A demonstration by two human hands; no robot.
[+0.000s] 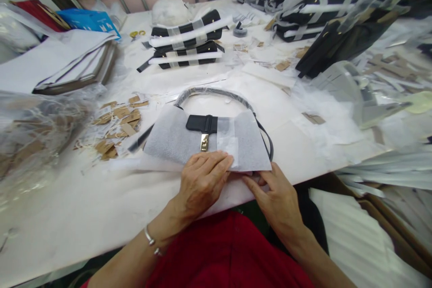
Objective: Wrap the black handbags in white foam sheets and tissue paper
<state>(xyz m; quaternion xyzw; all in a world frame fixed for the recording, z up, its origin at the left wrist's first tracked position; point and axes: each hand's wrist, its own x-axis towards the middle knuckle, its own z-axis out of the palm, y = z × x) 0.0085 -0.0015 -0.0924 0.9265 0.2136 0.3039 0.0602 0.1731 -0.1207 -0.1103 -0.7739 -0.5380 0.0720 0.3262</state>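
Observation:
A black handbag point(199, 123) lies on the white table before me, its front largely covered by a grey wrapping sheet point(168, 137). Its flap tab and gold clasp point(204, 142) show through a gap in the sheet. Clear tape point(229, 139) crosses the sheet right of the clasp, and plastic film covers the handle point(216, 91). My left hand point(204, 177) rests on the sheet's lower edge beside the tape, fingers stretched out and the thumb hidden. At the lower right corner, my right hand point(275, 193) pinches the sheet's edge, some fingertips tucked beneath it.
Wrapped black bags point(187, 42) are stacked behind, with more at the back right. Cardboard tags point(124, 119) lie scattered on the left, near a paper stack point(77, 65) and a plastic bag point(37, 135). A tape dispenser point(357, 94) stands right. White foam strips point(357, 234) fill a box below.

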